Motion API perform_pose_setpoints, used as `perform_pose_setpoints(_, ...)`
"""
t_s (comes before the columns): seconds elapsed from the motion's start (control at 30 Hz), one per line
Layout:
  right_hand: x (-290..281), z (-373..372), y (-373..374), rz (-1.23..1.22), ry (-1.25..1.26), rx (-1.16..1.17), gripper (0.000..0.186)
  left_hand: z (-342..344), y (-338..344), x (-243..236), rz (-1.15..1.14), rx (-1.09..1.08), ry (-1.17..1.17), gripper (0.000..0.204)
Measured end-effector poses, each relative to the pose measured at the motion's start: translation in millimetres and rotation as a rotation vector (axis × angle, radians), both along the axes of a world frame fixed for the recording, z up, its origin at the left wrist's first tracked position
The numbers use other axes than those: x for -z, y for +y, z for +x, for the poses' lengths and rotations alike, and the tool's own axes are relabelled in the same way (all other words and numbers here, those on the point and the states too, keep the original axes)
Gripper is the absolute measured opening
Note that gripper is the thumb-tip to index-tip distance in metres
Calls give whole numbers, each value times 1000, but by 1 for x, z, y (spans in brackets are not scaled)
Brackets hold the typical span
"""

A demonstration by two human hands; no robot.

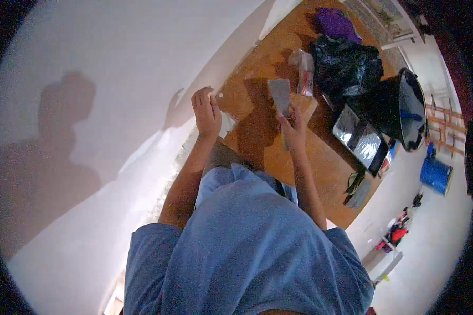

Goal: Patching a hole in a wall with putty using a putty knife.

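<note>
Blue-grey shirt [257,231] cloth fills the picture from 5 to 7 o'clock, while a pale wall [126,31] spans 8 to 11, a dark shadow [52,152] cast on it. From 12 round to 4 stretches a brown surface [328,176]; over that way are a black bucket [386,105] at half past 2, a crumpled black bag [347,63] near 2 and a glossy, dark-edged panel [358,137] just short of 3. At 11 the left hand [207,115] has its fingers close together, thumb apart; whether they pinch anything, I cannot tell. At 1 the right hand [296,126] wraps its fingers around a scraper [280,94], flat, grey, flaring toward its far end. Near its blade, a clear packet [306,73] carries red print, too blurred to read
</note>
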State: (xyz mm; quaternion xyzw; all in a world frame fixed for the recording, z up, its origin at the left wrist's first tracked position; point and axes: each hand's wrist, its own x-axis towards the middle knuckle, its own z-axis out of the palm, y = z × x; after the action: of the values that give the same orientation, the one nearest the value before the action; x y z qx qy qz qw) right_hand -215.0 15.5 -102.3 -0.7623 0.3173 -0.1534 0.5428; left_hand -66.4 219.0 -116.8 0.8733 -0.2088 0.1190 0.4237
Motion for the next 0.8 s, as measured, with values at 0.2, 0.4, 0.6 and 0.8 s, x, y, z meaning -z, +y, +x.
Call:
perform_pose_setpoints(0.2,-11,-12,28,425,-110,131,24,-2,1,3,11,50,-16,20)
perform_pose_setpoints(0.4,-3,2,54,-100,189,-38,27,5,2,7,-174,-31,141,21)
perform_pose_setpoints(0.6,-20,40,67,-338,461,-169,40,13,18,18,-46,-6,165,17)
perform_pose_setpoints(0.8,-31,61,65,-507,554,-313,49,18,18,9,186,10,111,12)
